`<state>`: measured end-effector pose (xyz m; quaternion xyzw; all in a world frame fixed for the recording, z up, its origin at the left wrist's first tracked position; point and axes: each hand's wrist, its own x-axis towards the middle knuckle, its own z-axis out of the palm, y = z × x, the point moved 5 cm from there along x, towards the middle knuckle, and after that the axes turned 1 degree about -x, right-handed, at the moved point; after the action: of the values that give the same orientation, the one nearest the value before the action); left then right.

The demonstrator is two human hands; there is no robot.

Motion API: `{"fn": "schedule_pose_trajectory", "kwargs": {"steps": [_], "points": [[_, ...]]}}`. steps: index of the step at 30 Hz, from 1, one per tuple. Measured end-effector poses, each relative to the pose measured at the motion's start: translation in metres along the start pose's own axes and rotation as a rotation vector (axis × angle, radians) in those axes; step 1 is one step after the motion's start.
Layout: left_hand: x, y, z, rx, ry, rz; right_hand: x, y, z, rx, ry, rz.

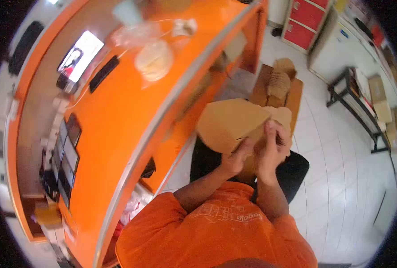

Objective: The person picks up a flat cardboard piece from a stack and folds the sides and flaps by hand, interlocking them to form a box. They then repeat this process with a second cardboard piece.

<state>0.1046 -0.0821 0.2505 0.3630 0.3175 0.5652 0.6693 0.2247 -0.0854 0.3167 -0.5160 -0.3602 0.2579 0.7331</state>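
A tan, rounded sheet of cardboard or paper point(227, 123) is held up in front of my orange shirt. My left hand point(238, 157) grips its lower edge, thumb against the sheet. My right hand point(273, 145) pinches the right end of the sheet, where a second tan piece point(281, 115) shows behind the fingers. Beyond my hands, stacks of similar tan pieces point(279, 85) lie on a brown wooden bench point(295, 96).
At left stands an orange counter point(113, 134) with a lit screen point(80, 56), a dark keyboard point(104, 73) and a blurred plastic-wrapped round item point(154, 60). Red lockers point(303, 20) and a black-framed rack point(359, 107) are at right.
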Motion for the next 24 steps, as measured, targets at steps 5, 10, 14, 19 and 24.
{"fn": "schedule_pose_trajectory", "kwargs": {"steps": [5,10,14,19,24], "points": [[0.002,-0.013,-0.019,0.338,-0.038,0.220,0.011,-0.004,0.005,-0.085,-0.121,-0.026],[0.007,-0.012,-0.019,0.135,-0.036,0.123,0.024,-0.011,0.007,-0.118,-0.209,-0.075],[0.026,0.006,-0.028,0.042,0.079,-0.015,0.025,0.023,0.005,-0.049,-0.429,-0.017],[0.058,0.026,-0.044,0.255,-0.355,-0.472,0.018,0.037,-0.039,0.177,-0.651,0.250],[0.062,0.003,-0.013,0.859,-0.970,-0.318,0.017,0.070,-0.061,-0.134,-0.947,0.331]]}}
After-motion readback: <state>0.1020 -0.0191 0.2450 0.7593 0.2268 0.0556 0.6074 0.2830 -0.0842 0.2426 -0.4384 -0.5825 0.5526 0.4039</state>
